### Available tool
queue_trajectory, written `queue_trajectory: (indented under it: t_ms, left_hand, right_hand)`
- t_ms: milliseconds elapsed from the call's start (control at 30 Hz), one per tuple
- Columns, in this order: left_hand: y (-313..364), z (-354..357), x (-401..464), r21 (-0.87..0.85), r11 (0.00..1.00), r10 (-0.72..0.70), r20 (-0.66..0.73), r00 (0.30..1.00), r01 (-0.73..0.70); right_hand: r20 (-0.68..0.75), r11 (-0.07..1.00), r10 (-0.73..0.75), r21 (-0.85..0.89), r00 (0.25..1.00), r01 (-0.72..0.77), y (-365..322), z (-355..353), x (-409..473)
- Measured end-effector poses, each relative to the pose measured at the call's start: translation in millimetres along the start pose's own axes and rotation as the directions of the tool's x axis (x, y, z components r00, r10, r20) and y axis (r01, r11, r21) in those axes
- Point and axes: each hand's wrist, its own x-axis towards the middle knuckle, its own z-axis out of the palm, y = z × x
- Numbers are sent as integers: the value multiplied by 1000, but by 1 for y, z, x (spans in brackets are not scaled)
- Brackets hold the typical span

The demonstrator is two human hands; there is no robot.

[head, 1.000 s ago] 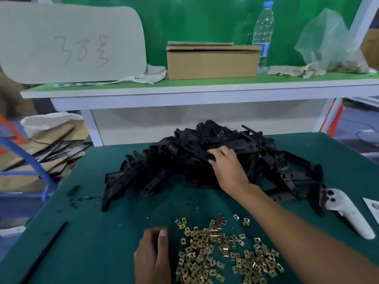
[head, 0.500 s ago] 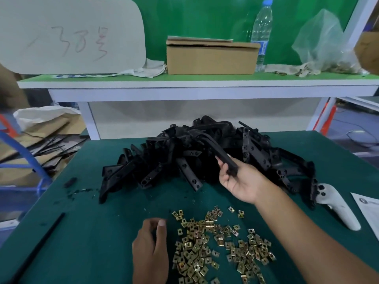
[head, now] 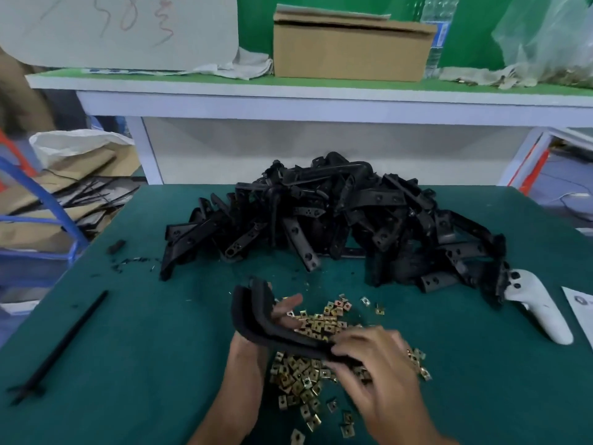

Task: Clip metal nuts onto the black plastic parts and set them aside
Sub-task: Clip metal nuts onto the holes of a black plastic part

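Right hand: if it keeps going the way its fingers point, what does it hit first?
The right hand points left along the black plastic part it already grips. Past that, most likely the left hand on the part's bent end. Depth is unclear.

green wall [head: 407, 4] top centre | white shelf [head: 288, 101] green-topped, across upper frame | green table mat [head: 128, 332] lower half | grey floor [head: 564, 184] right edge

Water bottle [head: 438, 30] cut off above; right hand [head: 375, 358] motion-blurred.
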Motion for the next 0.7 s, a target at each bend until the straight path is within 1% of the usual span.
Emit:
queue_trajectory:
  t_ms: [33, 67, 100, 133, 167, 233, 267, 300, 367, 400, 433, 467, 500, 533, 567, 600, 633, 667, 700]
  left_hand:
    - [3, -1, -1, -97, 995, -29, 50, 998, 34]
    - [4, -3, -2, -197, 976, -74, 99, 992, 92]
    - [3, -8, -4, -310, 937, -113, 172, 979, 163]
    - [3, -11, -5, -386, 898, -128, 227, 965, 210]
    - [4, -12, -6, -420, 878, -133, 245, 961, 228]
    - [8, -10, -5, -398, 893, -131, 222, 966, 212]
    - [9, -7, -5, -353, 914, -137, 198, 971, 201]
    - [7, -6, -4, -297, 937, -143, 158, 977, 185]
    - [4, -8, 0, -197, 965, -163, 71, 984, 174]
    - [5, -11, 1, -193, 960, -200, 44, 979, 204]
    - [5, -14, 2, -206, 948, -243, 23, 970, 242]
    - [5, -17, 3, -215, 934, -286, 22, 958, 284]
    - [4, -20, 3, -210, 925, -317, 39, 948, 318]
    - [4, -21, 3, -197, 920, -336, 44, 941, 338]
    - [2, -22, 4, -189, 921, -342, 29, 939, 341]
    - [1, -21, 4, -187, 924, -342, -4, 940, 335]
    - [0, -21, 4, -186, 929, -334, -44, 942, 320]
    - [0, -19, 4, -174, 936, -322, -78, 943, 306]
    - [-1, -18, 4, -161, 942, -313, -95, 945, 296]
  right_hand:
    - [-15, 999, -47, -8, 999, 47, 1, 1, -3]
    - [-19, 998, -61, -16, 998, 61, 1, 2, -4]
    - [-14, 998, -57, -26, 998, 56, 1, 3, -6]
    - [-7, 998, -36, -43, 999, 36, 0, 4, -6]
    - [-3, 999, -10, -53, 1000, 10, 0, 5, -6]
    - [11, 999, 42, -31, 999, -42, -3, 5, -4]
    - [35, 999, 48, 3, 998, -48, -3, 4, -2]
    - [79, 998, 34, 58, 996, -38, -4, 3, -3]
    - [195, 972, 1, 232, 981, -47, -7, -1, -4]
    - [237, 942, 27, 320, 971, -104, -8, -5, -5]
    - [255, 912, 90, 367, 963, -182, -7, -9, -3]
    - [245, 895, 169, 367, 955, -253, -4, -12, 0]
    - [210, 899, 242, 319, 947, -300, 2, -15, 3]
    - [179, 916, 301, 220, 937, -336, 11, -18, 7]
    - [191, 927, 341, 98, 921, -363, 21, -19, 11]
    - [268, 928, 365, -26, 892, -372, 31, -20, 16]
    - [379, 921, 389, -137, 839, -365, 40, -19, 20]
    - [476, 913, 409, -218, 779, -346, 47, -17, 21]
    - [537, 909, 416, -263, 734, -323, 52, -14, 21]
